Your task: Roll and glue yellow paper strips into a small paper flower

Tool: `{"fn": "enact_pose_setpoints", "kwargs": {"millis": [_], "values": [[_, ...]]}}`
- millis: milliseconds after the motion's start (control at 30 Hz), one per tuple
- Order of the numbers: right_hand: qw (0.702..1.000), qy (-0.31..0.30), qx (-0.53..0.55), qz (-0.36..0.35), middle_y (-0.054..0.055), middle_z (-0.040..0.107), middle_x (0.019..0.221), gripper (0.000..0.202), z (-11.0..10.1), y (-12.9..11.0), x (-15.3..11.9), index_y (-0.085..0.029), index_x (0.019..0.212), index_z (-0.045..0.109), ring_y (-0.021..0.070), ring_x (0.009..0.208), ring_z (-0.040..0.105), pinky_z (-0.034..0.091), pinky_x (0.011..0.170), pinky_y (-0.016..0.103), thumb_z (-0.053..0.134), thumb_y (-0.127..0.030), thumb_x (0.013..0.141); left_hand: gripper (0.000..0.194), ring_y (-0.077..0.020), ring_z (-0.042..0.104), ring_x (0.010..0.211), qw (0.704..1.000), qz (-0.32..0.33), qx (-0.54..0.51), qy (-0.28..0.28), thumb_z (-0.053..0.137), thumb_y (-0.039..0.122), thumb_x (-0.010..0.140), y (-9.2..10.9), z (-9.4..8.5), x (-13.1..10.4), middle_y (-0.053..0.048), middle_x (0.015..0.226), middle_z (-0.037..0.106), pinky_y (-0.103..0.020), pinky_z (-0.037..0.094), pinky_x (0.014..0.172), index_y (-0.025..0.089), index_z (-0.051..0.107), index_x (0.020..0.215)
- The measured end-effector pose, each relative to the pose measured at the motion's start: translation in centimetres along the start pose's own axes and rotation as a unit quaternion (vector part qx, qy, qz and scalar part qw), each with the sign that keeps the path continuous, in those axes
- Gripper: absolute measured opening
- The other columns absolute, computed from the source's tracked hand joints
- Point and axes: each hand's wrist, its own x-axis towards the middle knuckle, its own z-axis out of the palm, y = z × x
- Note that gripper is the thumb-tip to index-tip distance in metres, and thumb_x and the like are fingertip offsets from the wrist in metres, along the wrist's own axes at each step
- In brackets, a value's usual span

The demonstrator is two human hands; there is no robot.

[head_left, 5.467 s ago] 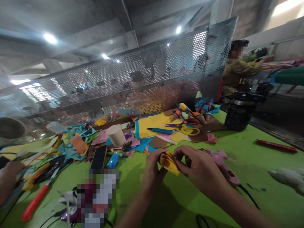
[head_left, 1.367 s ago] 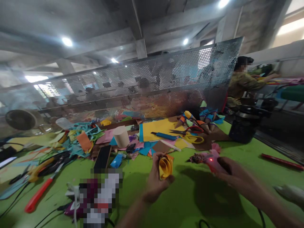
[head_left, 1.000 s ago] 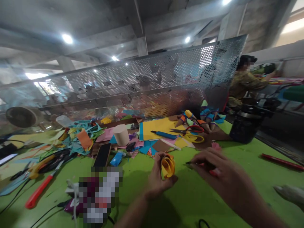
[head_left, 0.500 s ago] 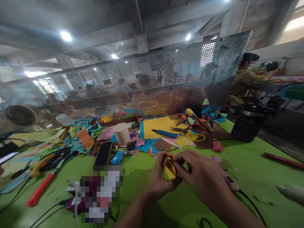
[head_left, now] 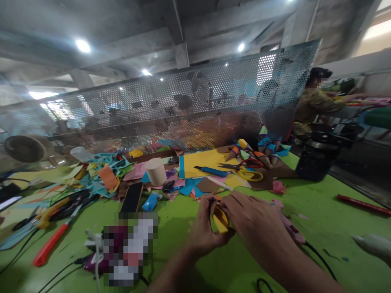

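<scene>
The yellow paper roll (head_left: pixel 223 228) was held just above the bare front part of the green worktop (head_left: pixel 171 236), in front of the paper scraps, between the person's 2 hands. Its open mouth faced the camera, with a brown layer showing along the upper left of its rim.

The left hand (head_left: pixel 204 226) cupped the roll from the left and below, its fingers and thumb clamped round the outside. The right hand (head_left: pixel 252 217) came over from the other side, its fingers touching the right rim; their tips were partly hidden, so I could not tell whether they pinched the paper or only pressed on it.

The roll looked light and thin-walled, springy enough to uncurl if let go, yet easily creased. The best hold seemed a gentle cradle low on its outer wall, with only a light touch at the rim, as a hard squeeze might flatten the curl.

Just beside the right wrist lay a pink glue gun (head_left: pixel 291 228), and beyond the hands a blue box cutter (head_left: pixel 212 171) rested on yellow sheets (head_left: pixel 195 162).
</scene>
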Motion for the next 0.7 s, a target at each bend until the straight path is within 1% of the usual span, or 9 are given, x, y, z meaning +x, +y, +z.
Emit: {"fn": "enact_pose_setpoints", "kwargs": {"millis": [133,233,333,467,567,700], "values": [[1.000,-0.004,-0.008,-0.023,0.002,0.061,0.071,0.019,-0.6,-0.1,0.3,-0.019,0.080,0.055,0.0151,0.060,0.057,0.032,0.058,0.029,0.052,-0.002,0.087,0.063,-0.0242,0.054,0.106,1.000,0.018,0.010,-0.008,0.076,0.025,0.068,-0.4,0.0,-0.1,-0.006,0.116,0.051,-0.039,0.046,0.094,0.022,0.041,0.120],[0.999,-0.004,-0.020,-0.028,0.002,0.061,0.071,0.019,-0.8,-0.1,0.4,-0.019,0.080,0.055,0.0155,0.060,0.056,0.033,0.058,0.029,0.052,-0.002,0.088,0.062,-0.0241,0.054,0.105,0.999,0.038,0.028,-0.008,0.076,0.024,0.068,-0.3,-0.2,0.0,-0.006,0.115,0.050,-0.039,0.046,0.094,0.022,0.042,0.120],[0.999,-0.014,-0.041,-0.030,0.003,0.060,0.070,0.020,-0.6,-0.1,0.4,-0.019,0.079,0.055,0.0162,0.060,0.055,0.033,0.057,0.030,0.051,-0.002,0.088,0.060,-0.0244,0.054,0.104,0.998,0.053,0.043,-0.015,0.076,0.027,0.068,-0.2,-0.3,0.1,-0.006,0.113,0.050,-0.039,0.046,0.092,0.023,0.043,0.118],[0.998,-0.022,-0.055,-0.038,0.002,0.059,0.069,0.019,-0.6,0.0,0.3,-0.019,0.080,0.056,0.0161,0.060,0.054,0.032,0.056,0.029,0.051,-0.003,0.089,0.059,-0.0245,0.054,0.102,0.997,0.046,0.053,-0.025,0.076,0.028,0.068,0.0,-0.5,0.2,-0.006,0.112,0.051,-0.039,0.046,0.090,0.022,0.044,0.118],[0.996,-0.026,-0.055,-0.059,0.002,0.059,0.069,0.019,-0.8,0.4,0.5,-0.018,0.078,0.056,0.0156,0.061,0.054,0.031,0.056,0.029,0.051,-0.002,0.088,0.057,-0.0239,0.054,0.100,0.997,0.039,0.064,-0.027,0.076,0.028,0.068,0.2,-0.4,0.2,-0.006,0.111,0.051,-0.038,0.046,0.087,0.022,0.045,0.115],[0.994,-0.019,-0.042,-0.094,0.001,0.060,0.068,0.021,-1.0,1.2,1.1,-0.018,0.074,0.055,0.0147,0.058,0.053,0.029,0.055,0.030,0.054,0.000,0.084,0.051,-0.0242,0.054,0.100,0.998,0.024,0.043,-0.035,0.072,0.030,0.071,0.7,-0.2,0.2,-0.006,0.111,0.052,-0.038,0.046,0.088,0.021,0.046,0.113]]}}
